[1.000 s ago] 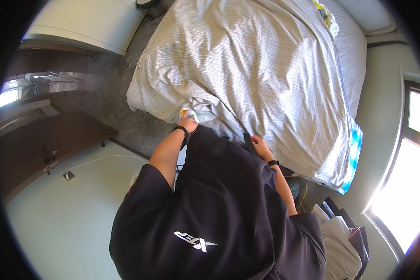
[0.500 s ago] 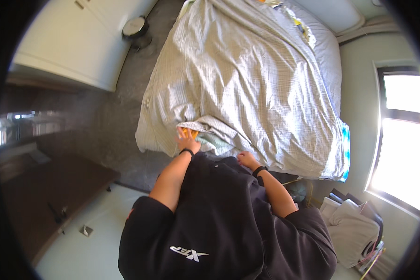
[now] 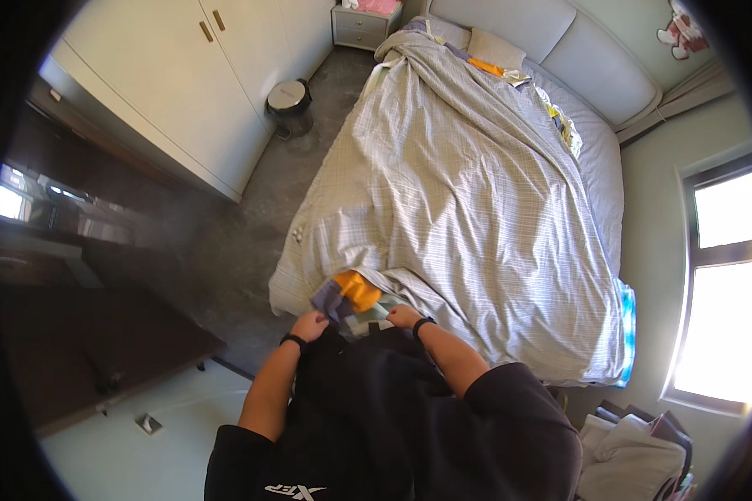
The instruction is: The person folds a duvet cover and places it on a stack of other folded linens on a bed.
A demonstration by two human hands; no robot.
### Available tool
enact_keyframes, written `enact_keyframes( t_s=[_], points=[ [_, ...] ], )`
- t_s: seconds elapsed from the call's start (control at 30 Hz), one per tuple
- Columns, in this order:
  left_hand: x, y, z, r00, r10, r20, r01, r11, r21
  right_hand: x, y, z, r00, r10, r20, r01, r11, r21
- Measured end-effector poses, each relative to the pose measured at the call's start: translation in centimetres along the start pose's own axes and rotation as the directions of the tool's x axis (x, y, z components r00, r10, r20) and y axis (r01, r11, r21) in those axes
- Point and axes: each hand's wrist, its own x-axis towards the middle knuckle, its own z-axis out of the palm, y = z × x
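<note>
Left hand (image 3: pixel 311 326): fingers curled, grasping the near edge of a multicoloured cloth (image 3: pixel 358 292). Right hand (image 3: pixel 403 316): clenched at the border of the same cloth and a grey checked cover (image 3: pixel 476 217); whether fabric is pinched inside it cannot be told. The cloth lies between the hands and just beyond them, orange, purple-grey and pale green, emerging from under the cover.

Extent of progress, as judged from the layout: the cover is spread over most of the bed (image 3: pixel 603 200), from just beyond the hands nearly to the headboard (image 3: pixel 560 37). Its near edge, between the hands, is folded back with the cloth exposed, so this part appears unfinished; the creases ahead of the right hand appear unsmoothed. Orange and yellow fabric (image 3: pixel 565 134) also shows along the cover's far edge; its continuity with the cloth is hidden.

Counts: hands, two, each with one dark wristband (image 3: pixel 424 326); bed, one; cover, one; pillows, at least one (image 3: pixel 497 50), far ahead of the right hand; bin (image 3: pixel 295 117), one, ahead of the left hand; nightstand (image 3: pixel 363 29), one, farther ahead; wardrobe handles (image 3: pixel 205 32), two, ahead and left of the left hand; window (image 3: pixel 718 255), one, well right of the right hand.
</note>
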Motion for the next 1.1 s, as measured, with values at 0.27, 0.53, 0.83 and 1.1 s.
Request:
enact_keyframes(
  t_s=[0.27, 0.53, 0.83, 1.1],
  points=[
    [-4.0, -20.6, -7.2, 0.948, -0.077, 0.308, -0.067, 0.9, 0.43, 4.3, -4.2, 8.7, 0.956, 0.267, -0.124, -0.167, 0.837, 0.521],
    [-4.1, -22.0, -16.7, 0.959, -0.258, 0.12, 0.279, 0.936, -0.215, 8.9, -11.6, 7.7, 0.885, 0.451, 0.115, -0.129, 0.001, 0.992],
    [-0.8, -12.3, -16.5, 0.965, -0.176, 0.196, 0.235, 0.912, -0.337, 7.0, -15.3, 3.9, 0.389, 0.581, -0.715, -0.225, 0.813, 0.538],
    [-0.7, -11.5, -13.6, 0.9, -0.1, 0.425, 0.201, 0.958, -0.202, 8.1, -16.3, -0.4, 0.896, 0.318, -0.311, -0.316, 0.947, 0.057]
  ],
)
